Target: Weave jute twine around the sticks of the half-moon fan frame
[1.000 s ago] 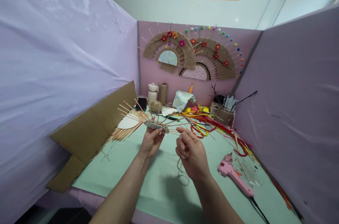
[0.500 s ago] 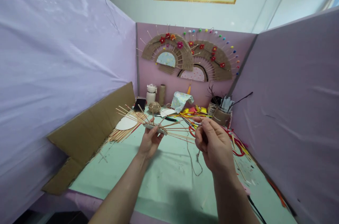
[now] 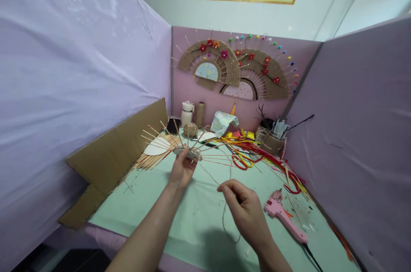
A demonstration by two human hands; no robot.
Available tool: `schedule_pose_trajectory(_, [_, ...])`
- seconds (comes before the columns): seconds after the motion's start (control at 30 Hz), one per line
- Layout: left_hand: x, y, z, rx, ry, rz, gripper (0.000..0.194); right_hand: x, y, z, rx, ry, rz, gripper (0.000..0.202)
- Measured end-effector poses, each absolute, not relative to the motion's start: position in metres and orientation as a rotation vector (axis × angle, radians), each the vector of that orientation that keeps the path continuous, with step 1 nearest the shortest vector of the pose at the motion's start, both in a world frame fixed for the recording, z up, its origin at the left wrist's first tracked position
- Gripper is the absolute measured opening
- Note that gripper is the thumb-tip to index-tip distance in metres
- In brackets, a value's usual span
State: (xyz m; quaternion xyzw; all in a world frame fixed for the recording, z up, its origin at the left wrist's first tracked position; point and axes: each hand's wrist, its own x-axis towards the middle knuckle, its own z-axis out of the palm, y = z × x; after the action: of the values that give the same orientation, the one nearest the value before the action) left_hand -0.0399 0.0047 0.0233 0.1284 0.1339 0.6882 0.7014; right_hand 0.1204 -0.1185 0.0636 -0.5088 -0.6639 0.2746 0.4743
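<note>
My left hand (image 3: 183,170) grips a small grey half-round base (image 3: 186,152) near the table's middle, thumb on its face. Thin wooden sticks (image 3: 167,137) fan out from the base to the left, back and right. Closer to me and to the right, my right hand (image 3: 240,203) pinches a length of twine (image 3: 210,175) between thumb and fingertips. The twine runs from the base's right end to those fingertips, and a loose loop hangs below onto the table.
A pink glue gun (image 3: 287,220) lies right of my right hand. Red-and-yellow-handled scissors (image 3: 242,161), coloured stems and a twine ball (image 3: 190,130) are further back. Loose sticks and a white half-disc (image 3: 156,146) lie left, beside a cardboard strip (image 3: 118,145).
My right hand has moved down and toward me, drawing the twine out from the base. The view has shifted slightly, and the glue gun now shows fully. My left hand keeps its hold.
</note>
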Motion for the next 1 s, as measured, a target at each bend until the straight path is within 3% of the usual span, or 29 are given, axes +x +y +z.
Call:
schedule_pose_trajectory(0.23, [-0.039, 0.004, 0.026, 0.193, 0.319, 1.513, 0.011, 0.113, -0.098, 0.016, -1.796, -2.251, 0.296, 0.021])
schedule_pose_trajectory(0.37, [-0.039, 0.006, 0.026, 0.164, 0.328, 1.498, 0.006, 0.113, -0.091, 0.007, -1.851, -2.330, 0.277, 0.024])
schedule_pose_trajectory(0.5, [-0.040, 0.006, 0.025, 0.203, 0.312, 1.517, 0.008, 0.123, -0.086, 0.013, -1.785, -2.258, 0.189, 0.017])
schedule_pose_trajectory(0.8, [-0.034, 0.001, 0.022, 0.430, 0.279, 1.539, 0.027, 0.092, -0.080, 0.044, -1.132, -1.846, 0.121, 0.036])
schedule_pose_trajectory(1.0, [-0.031, -0.007, 0.024, 0.585, 0.319, 1.544, 0.043, 0.063, -0.061, 0.033, -1.051, -1.648, 0.179, 0.042])
